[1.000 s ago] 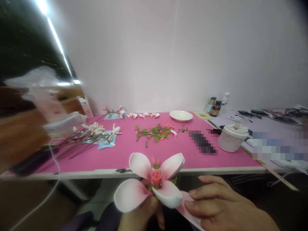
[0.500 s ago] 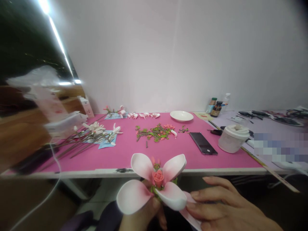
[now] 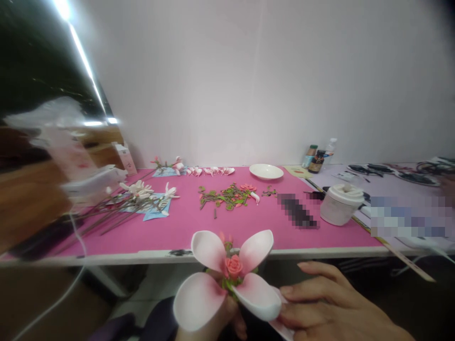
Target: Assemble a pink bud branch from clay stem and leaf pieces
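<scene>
Flower (image 3: 234, 267): held in front of the near edge of the tabletop (image 3: 185, 237), facing up and outward. Left hand (image 3: 227, 312): grip closed about the flower's base, partly hidden by the petals. Right hand (image 3: 327, 303): grip on a pale pink petal (image 3: 283, 330), fingers on its near face; the thumb is hidden.

Completed state: four broad petals (image 3: 201, 303) stand spread around a coral rosette (image 3: 234, 264), with green pieces at the base. The pale pink petal sits low at the right, partly behind one broad petal; whether it is attached cannot be determined.

Outstanding state: loose brown, green and coral parts (image 3: 227, 198) lie in a pile on the tabletop, not fitted to the flower. A row of pink-and-white pieces (image 3: 211, 171) lies at the rear, also separate. White-blossomed stems (image 3: 138, 190) at the left appear, by judgement, fully assembled. The overall portion completed cannot be established.
</scene>
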`<action>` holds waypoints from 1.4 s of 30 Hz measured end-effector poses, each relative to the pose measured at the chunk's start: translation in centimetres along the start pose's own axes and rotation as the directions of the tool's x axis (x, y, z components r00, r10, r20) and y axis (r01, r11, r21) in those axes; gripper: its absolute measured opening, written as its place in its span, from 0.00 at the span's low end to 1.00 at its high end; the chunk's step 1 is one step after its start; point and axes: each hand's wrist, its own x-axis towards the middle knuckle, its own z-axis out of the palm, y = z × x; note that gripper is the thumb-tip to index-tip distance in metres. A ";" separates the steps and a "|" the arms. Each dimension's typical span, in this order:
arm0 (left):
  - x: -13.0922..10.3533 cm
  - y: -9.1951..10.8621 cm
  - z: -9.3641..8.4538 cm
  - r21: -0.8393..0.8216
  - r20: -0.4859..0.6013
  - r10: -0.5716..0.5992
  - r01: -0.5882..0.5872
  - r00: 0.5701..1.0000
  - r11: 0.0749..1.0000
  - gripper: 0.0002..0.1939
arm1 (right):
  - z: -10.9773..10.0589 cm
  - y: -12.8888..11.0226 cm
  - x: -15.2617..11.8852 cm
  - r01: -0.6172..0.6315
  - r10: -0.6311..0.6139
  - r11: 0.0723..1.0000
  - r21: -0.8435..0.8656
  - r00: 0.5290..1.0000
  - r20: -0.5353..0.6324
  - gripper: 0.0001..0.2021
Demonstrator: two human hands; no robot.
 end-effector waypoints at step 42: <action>2.5 -2.3 -1.3 -0.025 0.150 -0.117 0.122 0.982 0.992 0.38 | -0.1 0.1 -0.1 -0.032 0.032 0.999 -0.014 0.999 0.024 0.02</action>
